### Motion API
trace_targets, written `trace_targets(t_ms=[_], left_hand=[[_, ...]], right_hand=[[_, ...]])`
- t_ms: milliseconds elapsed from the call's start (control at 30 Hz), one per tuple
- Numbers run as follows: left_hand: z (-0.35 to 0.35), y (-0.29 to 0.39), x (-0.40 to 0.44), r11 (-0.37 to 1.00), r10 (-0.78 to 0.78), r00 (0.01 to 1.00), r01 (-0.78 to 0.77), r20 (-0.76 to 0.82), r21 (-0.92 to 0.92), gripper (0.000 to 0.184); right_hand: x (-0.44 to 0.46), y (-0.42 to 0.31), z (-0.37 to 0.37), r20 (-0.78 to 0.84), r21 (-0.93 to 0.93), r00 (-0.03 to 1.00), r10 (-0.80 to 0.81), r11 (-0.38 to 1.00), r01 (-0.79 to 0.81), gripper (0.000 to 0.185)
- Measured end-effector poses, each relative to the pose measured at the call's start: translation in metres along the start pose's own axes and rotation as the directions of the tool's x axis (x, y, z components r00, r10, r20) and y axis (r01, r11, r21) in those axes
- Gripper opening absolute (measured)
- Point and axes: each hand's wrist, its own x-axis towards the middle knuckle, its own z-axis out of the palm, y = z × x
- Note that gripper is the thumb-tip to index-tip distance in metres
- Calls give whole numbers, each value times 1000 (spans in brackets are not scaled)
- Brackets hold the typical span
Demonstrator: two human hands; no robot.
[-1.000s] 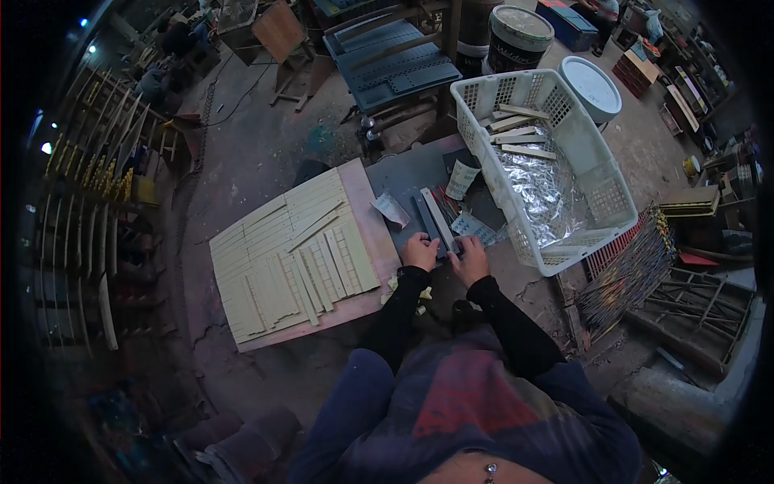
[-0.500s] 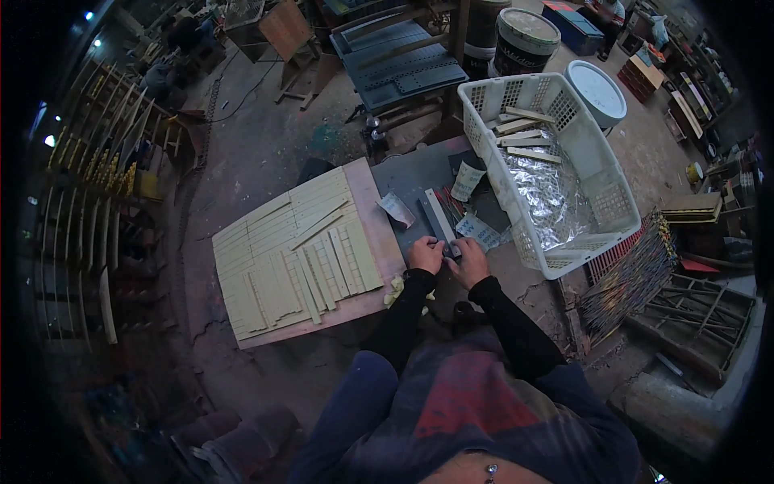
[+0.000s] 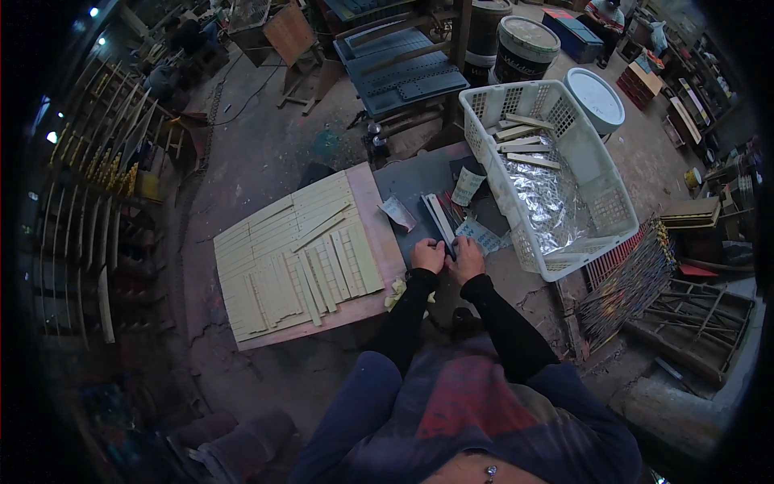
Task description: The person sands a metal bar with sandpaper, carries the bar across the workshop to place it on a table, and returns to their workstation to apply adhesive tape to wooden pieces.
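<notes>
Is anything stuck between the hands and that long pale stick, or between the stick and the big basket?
Nothing visible separates the left hand or right hand from the pale stick; both are at its near end. Toward the basket lie printed papers, then its side wall.

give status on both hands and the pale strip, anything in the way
Left hand and right hand close together at pale strip's near end, exact grip unclear. Printed sheet just beyond right hand, no clear obstruction visible.
</notes>
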Motion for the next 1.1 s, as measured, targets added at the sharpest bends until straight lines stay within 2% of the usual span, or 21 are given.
trace_targets(t_ms=[133, 333, 400, 433, 500, 600, 633, 700, 833, 900, 1033, 1100], left_hand=[[3, 3, 0, 999, -32, 999, 33, -29, 17, 28], [9, -4, 1, 997, 58, 991, -51, -121, 59, 28], [11, -8, 4, 997, -33, 998, 29, -58, -65, 29], [11, -7, 3, 997, -33, 998, 29, -57, -65, 29], [11, -7, 0, 995, -35, 997, 28, -72, -95, 29], [11, -9, -3, 987, -63, 995, 51, -75, -151, 33], [12, -10, -4, 987, -63, 995, 51, -75, -152, 33], [16, -16, -6, 948, -73, 995, 47, -70, -315, 38], [20, -33, -1, 960, -45, 994, 15, -100, -278, 41], [13, -28, -7, 839, -121, 992, 117, 27, -531, 42], [2, -13, -13, 835, -119, 992, 122, 40, -536, 46], [0, -14, -15, 892, -123, 992, 119, 19, -437, 48]], right_hand=[[-1, 4, 1, -10, 31, 1000, -9, 999, 10, 38], [-1, 8, 0, -71, 74, 997, -28, 997, 34, 25], [0, 11, 1, -66, 137, 995, 77, 988, -67, 21], [1, 12, 2, -66, 137, 995, 77, 988, -67, 21], [3, 14, 2, -3, 298, 974, 226, 930, -214, 20], [3, 15, 0, 20, 368, 961, 277, 891, -265, 21], [3, 16, 0, 20, 368, 961, 276, 891, -264, 21], [1, 19, 0, 118, 429, 961, 249, 860, -275, 21], [-6, 16, 0, 129, 434, 975, 179, 874, -218, 22], [-7, 15, 2, 159, 423, 966, 204, 870, -253, 21], [-9, 16, 3, 111, 370, 986, 122, 916, -155, 22], [-12, 13, 1, 90, 307, 996, -3, 951, -25, 24]])
